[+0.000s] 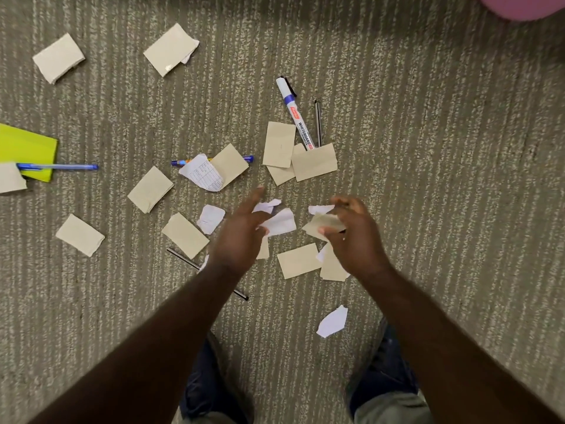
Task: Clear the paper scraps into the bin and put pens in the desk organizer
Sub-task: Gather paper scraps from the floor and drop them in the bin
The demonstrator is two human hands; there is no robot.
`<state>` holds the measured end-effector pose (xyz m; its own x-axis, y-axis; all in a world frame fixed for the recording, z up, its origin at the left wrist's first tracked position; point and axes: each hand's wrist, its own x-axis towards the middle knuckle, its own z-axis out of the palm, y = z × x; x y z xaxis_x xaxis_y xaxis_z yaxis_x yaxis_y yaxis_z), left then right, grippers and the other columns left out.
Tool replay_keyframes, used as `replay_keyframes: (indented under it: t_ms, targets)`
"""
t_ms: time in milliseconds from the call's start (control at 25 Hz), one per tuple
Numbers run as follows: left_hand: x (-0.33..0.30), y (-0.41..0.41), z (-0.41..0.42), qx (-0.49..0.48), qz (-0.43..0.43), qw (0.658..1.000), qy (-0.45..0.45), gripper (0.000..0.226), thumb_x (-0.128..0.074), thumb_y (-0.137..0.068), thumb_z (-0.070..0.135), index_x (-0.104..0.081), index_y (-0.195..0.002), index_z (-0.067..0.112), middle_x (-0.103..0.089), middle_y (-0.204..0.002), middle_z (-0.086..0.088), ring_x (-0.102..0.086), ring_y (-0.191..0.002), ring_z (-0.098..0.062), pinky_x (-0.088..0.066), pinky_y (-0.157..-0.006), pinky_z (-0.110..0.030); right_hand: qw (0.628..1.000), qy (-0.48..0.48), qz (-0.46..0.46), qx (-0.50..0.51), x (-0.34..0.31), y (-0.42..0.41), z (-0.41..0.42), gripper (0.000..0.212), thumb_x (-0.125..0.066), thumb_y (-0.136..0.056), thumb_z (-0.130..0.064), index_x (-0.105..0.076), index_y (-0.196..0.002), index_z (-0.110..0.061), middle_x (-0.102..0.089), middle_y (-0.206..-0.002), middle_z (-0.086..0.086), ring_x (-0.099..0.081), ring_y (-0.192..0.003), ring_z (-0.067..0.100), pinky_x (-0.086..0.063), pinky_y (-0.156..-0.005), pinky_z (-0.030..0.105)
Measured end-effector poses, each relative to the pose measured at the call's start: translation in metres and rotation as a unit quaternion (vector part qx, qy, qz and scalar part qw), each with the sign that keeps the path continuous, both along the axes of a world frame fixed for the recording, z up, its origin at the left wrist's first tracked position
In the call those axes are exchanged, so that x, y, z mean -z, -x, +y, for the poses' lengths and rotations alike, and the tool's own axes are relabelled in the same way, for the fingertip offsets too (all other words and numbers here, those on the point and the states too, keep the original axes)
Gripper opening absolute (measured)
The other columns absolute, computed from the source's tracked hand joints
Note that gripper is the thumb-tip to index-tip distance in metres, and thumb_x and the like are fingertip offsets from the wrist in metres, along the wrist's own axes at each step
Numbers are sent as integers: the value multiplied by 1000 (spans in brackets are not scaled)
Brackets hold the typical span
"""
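Several beige and white paper scraps lie scattered on the grey carpet. My right hand is shut on a crumpled beige scrap with a white piece. My left hand pinches a white scrap between thumb and fingers. A whiteboard marker lies further away, a thin black pen beside it. A blue pen rests at the left, another blue pen sits partly under scraps, and a black pen passes under my left wrist.
A lime-green sheet lies at the left edge. A pink object shows at the top right corner. My knees are at the bottom. Neither a bin nor an organizer is in view.
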<state>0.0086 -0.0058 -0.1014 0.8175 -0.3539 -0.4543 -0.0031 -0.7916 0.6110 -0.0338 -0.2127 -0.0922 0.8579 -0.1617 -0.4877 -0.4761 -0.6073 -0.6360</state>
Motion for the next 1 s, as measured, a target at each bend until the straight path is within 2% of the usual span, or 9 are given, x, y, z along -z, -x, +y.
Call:
replay_keyframes:
  t_ms: [80,160,240,440,520,600,720,880,1000]
  targets:
    - [-1,6,-7,4,-49,999,-15,44,-65,-76,-12,-68,-114,9,-55,-136,-10,-64,-111,-26,-42,-94,-25,999,34,-24,-34,6,2,10,27,-62,-79,4,-66,-105,-2,-57,-134,9,-55,-119,22,-38,-99,22]
    - [-1,14,-9,24,-107,994,-17,44,-68,-69,-16,-71,-107,6,-68,-117,-15,-70,-95,-29,-49,-85,-29,997,58,-44,-33,13,4,12,32,-61,-81,4,-67,-110,-6,-60,-132,11,-60,-115,24,-39,-100,27]
    - [1,17,-10,8,-121,993,-11,39,-69,-68,-17,-72,-102,2,-71,-107,-19,-70,-92,-34,-50,-86,-39,992,88,-78,-51,17,8,14,33,-63,-78,6,-68,-108,-7,-65,-124,14,-65,-105,26,-41,-94,28]
    - [3,7,-10,-16,-120,992,-23,25,-65,-71,-15,-70,-90,-1,-72,-88,-19,-68,-79,-35,-49,-72,-31,984,110,-130,-60,24,11,15,27,-68,-73,6,-69,-96,-7,-72,-99,13,-67,-90,29,-45,-86,29]
    - [4,1,-11,-40,-80,995,-33,24,-61,-79,-9,-66,-98,3,-69,-93,-18,-63,-85,-35,-42,-73,-32,985,114,-115,-62,24,9,15,20,-66,-75,4,-65,-91,-7,-69,-91,12,-63,-84,32,-38,-77,28]
    - [7,-4,-10,-64,-23,997,-47,27,-57,-85,-2,-58,-107,13,-65,-101,-13,-57,-93,-31,-36,-72,-29,992,97,-67,-39,22,6,15,23,-63,-78,3,-61,-97,-9,-67,-94,12,-60,-88,32,-37,-76,30]
    - [3,-13,-10,-89,27,995,-26,32,-56,-85,-2,-50,-109,18,-64,-105,-9,-57,-96,-27,-43,-77,-33,999,15,-1,29,15,-4,13,37,-61,-79,3,-51,-106,-20,-66,-100,10,-61,-93,29,-47,-77,33]
    - [-9,-32,-20,-132,-3,991,28,50,-60,-84,-1,-42,-127,20,-63,-101,-6,-58,-95,-23,-36,-76,-25,996,-16,-9,82,3,-35,10,67,-61,-82,3,-38,-136,-30,-65,-118,10,-62,-103,24,-48,-88,29]
    - [-10,-58,-31,-95,-30,995,25,56,-59,-85,0,-42,-135,18,-65,-109,-14,-59,-100,-28,-39,-79,-28,999,13,-37,4,0,-69,8,68,-57,-82,5,-40,-138,-30,-64,-117,11,-61,-100,24,-47,-85,28]
